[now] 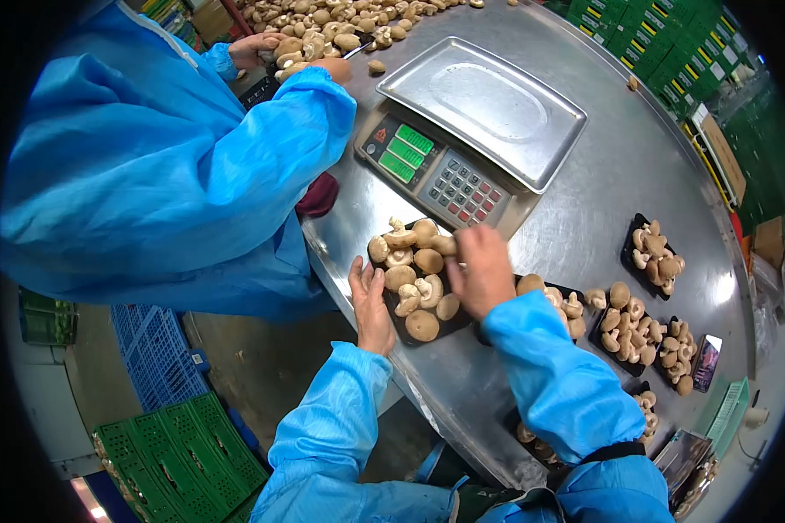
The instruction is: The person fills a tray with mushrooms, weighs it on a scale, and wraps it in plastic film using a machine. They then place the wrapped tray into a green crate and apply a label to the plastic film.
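Observation:
A black tray of brown mushrooms (pixel 422 326) lies on the metal table, in front of a digital scale (pixel 436 170). Against the tray's left side rests my left hand (pixel 372 305), its fingers apart and nothing visible in its grasp. My right hand (pixel 483 272) is at the tray's right edge, fingers curled at a mushroom (pixel 443 245); its fingertips are blurred, so the hold on it is unclear. The scale's steel pan (pixel 488 105) has nothing on it, and its green displays are lit.
A co-worker's blue sleeve (pixel 270 131) reaches to a mushroom pile (pixel 340 22) at the top left. More filled trays (pixel 630 329) stand to the right, beside a phone (pixel 707 362). Green crates (pixel 179 462) are on the floor at lower left.

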Demonstrator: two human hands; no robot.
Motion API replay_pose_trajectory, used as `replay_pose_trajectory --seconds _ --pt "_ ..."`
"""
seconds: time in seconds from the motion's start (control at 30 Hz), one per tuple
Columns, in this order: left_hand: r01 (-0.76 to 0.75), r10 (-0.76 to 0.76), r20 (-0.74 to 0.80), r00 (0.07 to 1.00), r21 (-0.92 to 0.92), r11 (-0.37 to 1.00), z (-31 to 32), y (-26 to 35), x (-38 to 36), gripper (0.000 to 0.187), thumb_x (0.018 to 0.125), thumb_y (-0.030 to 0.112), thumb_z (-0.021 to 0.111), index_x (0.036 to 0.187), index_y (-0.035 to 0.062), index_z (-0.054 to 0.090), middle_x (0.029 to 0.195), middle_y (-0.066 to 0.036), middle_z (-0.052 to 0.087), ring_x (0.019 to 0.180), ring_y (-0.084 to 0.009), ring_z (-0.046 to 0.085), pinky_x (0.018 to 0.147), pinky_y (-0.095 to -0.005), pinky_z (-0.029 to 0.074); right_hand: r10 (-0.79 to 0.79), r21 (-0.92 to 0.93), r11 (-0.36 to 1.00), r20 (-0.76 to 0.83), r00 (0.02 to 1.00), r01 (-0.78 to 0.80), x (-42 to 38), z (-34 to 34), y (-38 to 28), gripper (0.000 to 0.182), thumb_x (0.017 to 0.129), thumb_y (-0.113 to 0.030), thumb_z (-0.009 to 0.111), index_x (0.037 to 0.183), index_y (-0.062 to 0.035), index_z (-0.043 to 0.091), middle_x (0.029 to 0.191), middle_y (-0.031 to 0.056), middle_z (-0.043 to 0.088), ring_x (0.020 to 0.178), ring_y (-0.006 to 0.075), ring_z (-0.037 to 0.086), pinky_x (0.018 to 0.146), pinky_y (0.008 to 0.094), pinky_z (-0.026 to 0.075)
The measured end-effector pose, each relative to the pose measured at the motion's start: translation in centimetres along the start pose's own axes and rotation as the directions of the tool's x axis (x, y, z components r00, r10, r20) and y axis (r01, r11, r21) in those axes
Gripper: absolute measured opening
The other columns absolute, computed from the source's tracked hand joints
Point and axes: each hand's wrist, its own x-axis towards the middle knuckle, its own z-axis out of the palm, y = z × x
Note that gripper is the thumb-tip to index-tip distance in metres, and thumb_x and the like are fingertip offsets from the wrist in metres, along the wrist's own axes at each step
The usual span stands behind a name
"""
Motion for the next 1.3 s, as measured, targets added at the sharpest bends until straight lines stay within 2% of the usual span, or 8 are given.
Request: replay_pose_trajectory --seconds 0.17,0.3,0.37,0.43,0.5,0.7,0.87,1.3 --pt "0.030 -0.029 0.009 1.000 -0.071 0.997 0.3 0.3 -0.2 0.057 0.093 0.020 0.049 0.140 0.0075 0.021 0.143 -0.021 0.023 0.130 -0.0262 0.028 0.108 -0.0361 0.022 -0.154 -0.003 0.988 0.152 0.976 0.156 -2.4 1.9 -3.0 0.026 0.070 -0.015 0.068 0.092 -0.0075 0.056 0.092 0.0112 0.048 0.082 0.0286 0.049 0.071 0.0387 0.037" --pt "0.001 -0.001 0.000 1.000 -0.003 1.000 -0.5 -0.6 0.1 0.059 0.092 0.021 0.051 0.141 0.0063 0.021 0.143 -0.021 0.024 0.130 -0.0268 0.030 0.107 -0.0354 0.024 0.111 0.248 0.959 0.110 0.988 -0.136 -2.7 1.2 -1.8 0.024 0.075 -0.009 0.063 0.095 -0.0019 0.054 0.095 0.0149 0.049 0.090 0.0339 0.049 0.076 0.0428 0.041" --pt "0.014 -0.013 0.009 1.000 -0.027 1.000 -0.4 -0.7 0.1 0.059 0.092 0.021 0.051 0.141 0.0057 0.022 0.143 -0.020 0.025 0.129 -0.0271 0.031 0.107 -0.0354 0.025 0.218 0.164 0.961 0.044 0.975 -0.223 -2.7 1.5 -0.7 0.041 0.079 -0.013 0.060 0.116 0.0001 0.048 0.102 0.0210 0.054 0.099 0.0396 0.051 0.087 0.0439 0.042" --pt "0.014 -0.014 -0.015 1.000 -0.013 1.000 -0.3 -1.0 0.2 0.057 0.092 0.018 0.051 0.140 0.0031 0.023 0.141 -0.018 0.029 0.126 -0.0255 0.035 0.105 -0.0349 0.029 0.336 0.257 0.847 0.421 0.843 -0.466 -2.2 2.2 0.2 0.047 0.083 -0.020 0.056 0.123 -0.0009 0.041 0.108 0.0299 0.051 0.097 0.0440 0.052 0.085 0.0481 0.043" --pt "0.066 -0.065 0.016 0.998 -0.070 0.995 1.4 0.8 -1.0 0.056 0.092 0.017 0.051 0.139 0.0022 0.024 0.137 -0.015 0.034 0.124 -0.0232 0.037 0.104 -0.0345 0.030 0.361 0.313 0.792 0.454 0.815 -0.525 -2.3 3.0 0.2 0.051 0.086 -0.025 0.053 0.128 -0.0014 0.036 0.104 0.0310 0.052 0.094 0.0468 0.053 0.085 0.0489 0.043" --pt "0.106 -0.107 -0.008 0.994 -0.092 0.990 2.9 3.3 -2.8 0.053 0.092 0.017 0.049 0.137 -0.0022 0.028 0.134 -0.015 0.037 0.124 -0.0226 0.039 0.105 -0.0354 0.031 0.325 0.326 0.830 0.378 0.867 -0.453 -2.4 -0.5 -0.8 0.056 0.082 -0.023 0.059 0.130 -0.0010 0.041 0.102 0.0297 0.053 0.099 0.0428 0.053 0.088 0.0456 0.042" --pt "0.070 -0.016 0.230 0.973 -0.230 0.971 7.4 5.4 -4.5 0.044 0.093 0.013 0.045 0.135 0.0040 0.036 0.139 -0.008 0.038 0.130 -0.0203 0.034 0.109 -0.0370 0.025 0.298 0.468 0.803 0.221 0.928 -0.369 -1.2 -7.3 0.0 0.056 0.084 -0.023 0.058 0.131 0.0008 0.041 0.108 0.0262 0.049 0.104 0.0389 0.049 0.094 0.0398 0.038" --pt "0.255 -0.156 0.503 0.850 -0.134 0.958 20.2 2.7 -6.0 0.060 0.090 0.010 0.050 0.141 -0.0007 0.021 0.140 -0.010 0.032 0.130 -0.0194 0.029 0.108 -0.0336 0.023 0.553 0.648 0.537 0.214 0.805 -0.541 -4.4 -18.5 8.2 0.055 0.086 -0.018 0.059 0.134 0.0007 0.039 0.126 0.0176 0.050 0.109 0.0241 0.052 0.095 0.0341 0.042"
